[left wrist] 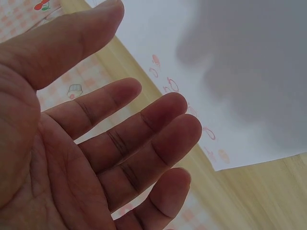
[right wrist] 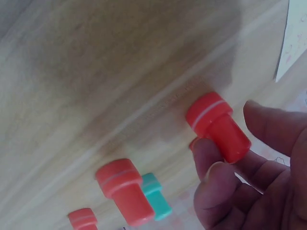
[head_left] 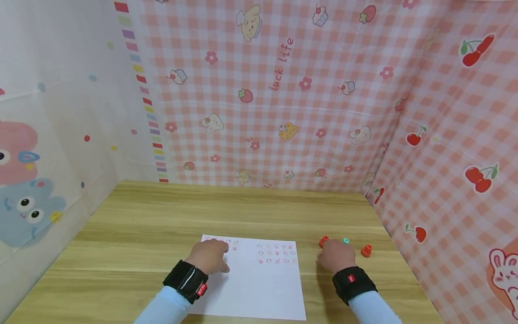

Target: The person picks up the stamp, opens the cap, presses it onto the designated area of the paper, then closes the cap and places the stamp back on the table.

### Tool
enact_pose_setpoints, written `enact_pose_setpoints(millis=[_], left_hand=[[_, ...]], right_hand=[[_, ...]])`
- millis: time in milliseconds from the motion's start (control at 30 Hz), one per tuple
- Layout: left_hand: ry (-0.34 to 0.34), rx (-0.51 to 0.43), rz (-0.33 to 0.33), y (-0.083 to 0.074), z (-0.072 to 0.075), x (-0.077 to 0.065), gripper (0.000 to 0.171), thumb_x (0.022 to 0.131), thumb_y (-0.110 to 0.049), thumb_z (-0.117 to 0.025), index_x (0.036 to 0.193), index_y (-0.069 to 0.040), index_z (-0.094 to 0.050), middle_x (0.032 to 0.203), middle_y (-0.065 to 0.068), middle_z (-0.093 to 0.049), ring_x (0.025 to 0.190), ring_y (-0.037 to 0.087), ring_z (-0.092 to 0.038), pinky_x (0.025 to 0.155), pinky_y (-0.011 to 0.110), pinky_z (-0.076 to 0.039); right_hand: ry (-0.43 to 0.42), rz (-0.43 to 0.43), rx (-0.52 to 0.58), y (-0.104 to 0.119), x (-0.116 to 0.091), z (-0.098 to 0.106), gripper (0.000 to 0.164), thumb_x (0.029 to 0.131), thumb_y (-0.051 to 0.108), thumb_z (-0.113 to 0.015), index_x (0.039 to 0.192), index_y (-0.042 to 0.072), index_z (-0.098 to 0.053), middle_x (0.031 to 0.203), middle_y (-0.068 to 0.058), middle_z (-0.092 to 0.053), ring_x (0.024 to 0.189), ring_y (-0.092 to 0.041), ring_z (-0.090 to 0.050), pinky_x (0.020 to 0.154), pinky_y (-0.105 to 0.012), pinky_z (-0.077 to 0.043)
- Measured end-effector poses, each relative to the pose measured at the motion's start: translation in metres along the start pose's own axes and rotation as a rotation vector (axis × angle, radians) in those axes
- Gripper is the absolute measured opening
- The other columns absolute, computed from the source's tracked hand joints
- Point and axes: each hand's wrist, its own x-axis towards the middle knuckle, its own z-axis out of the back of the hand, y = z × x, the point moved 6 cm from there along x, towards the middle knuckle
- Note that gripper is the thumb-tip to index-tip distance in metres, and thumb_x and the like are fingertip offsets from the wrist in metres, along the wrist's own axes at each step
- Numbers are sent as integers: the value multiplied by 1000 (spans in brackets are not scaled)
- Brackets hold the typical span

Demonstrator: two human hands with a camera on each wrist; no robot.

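Observation:
A red toy stamp (right wrist: pixel 221 127) with a wide banded base stands between the thumb and bent fingers of my right hand (right wrist: pixel 259 167) in the right wrist view. The thumb is a little apart from it, and one fingertip is right beside its handle. The right hand (head_left: pixel 337 256) hides this stamp in the head view. My left hand (left wrist: pixel 110 143) hovers palm down over the left edge of a white paper sheet (head_left: pixel 263 292), fingers spread and holding nothing. Small reddish prints cover two upper patches of the sheet.
Other red stamps (right wrist: pixel 125 194) and a teal stamp (right wrist: pixel 157 197) stand near the right hand. A further red stamp (head_left: pixel 366 251) is at the right in the head view. Patterned cloth (head_left: pixel 251 112) walls the wooden table (head_left: pixel 226 211) at the back and sides.

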Motion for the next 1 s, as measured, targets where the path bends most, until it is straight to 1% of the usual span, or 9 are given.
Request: enact_pose_setpoints(millis=[233,433,600,733,833,1000], left_hand=[[7,-6,14,-2,0,-1,46,63,-28,-86,100,-4,-72,92,10,-73,79,26,-61,69,47,-51],[0,-14,12,-4,0,-2,47,63,-28,-86,101,-4,-72,92,11,-74,81,27,-62,70,48,-51],[-6,-18,9,-5,-1,-2,46,63,-29,-86,100,-5,-72,90,10,-74,78,26,-62,68,47,-52],[-20,-19,3,-5,-1,-2,45,62,-29,-86,99,-5,-73,90,10,-74,77,26,-63,66,46,-52],[-18,-17,7,-6,0,-2,45,63,-30,-85,99,-6,-73,89,10,-74,77,26,-62,67,46,-52],[-13,-19,10,-7,-3,-1,44,65,-32,-84,100,-7,-73,92,10,-74,80,26,-63,70,47,-52]], right_hand=[[17,-13,38,-2,0,-6,20,83,17,-67,75,-1,-68,61,-9,-57,52,-20,-51,46,-38,-48],[-40,-9,90,-3,0,-10,17,81,12,-67,69,0,-66,58,-10,-59,50,-21,-52,44,-39,-47],[-73,0,122,-3,-2,-10,13,80,8,-66,69,1,-66,60,-12,-63,52,-22,-55,45,-42,-48],[-75,-12,138,0,-2,-10,13,81,9,-67,72,0,-67,62,-13,-64,52,-23,-55,44,-41,-49],[-61,-27,142,3,0,-12,14,82,14,-68,76,1,-67,63,-12,-62,53,-22,-53,45,-38,-48],[-64,-25,183,16,2,-11,16,83,17,-71,81,3,-65,63,-8,-59,55,-22,-49,50,-34,-45]])
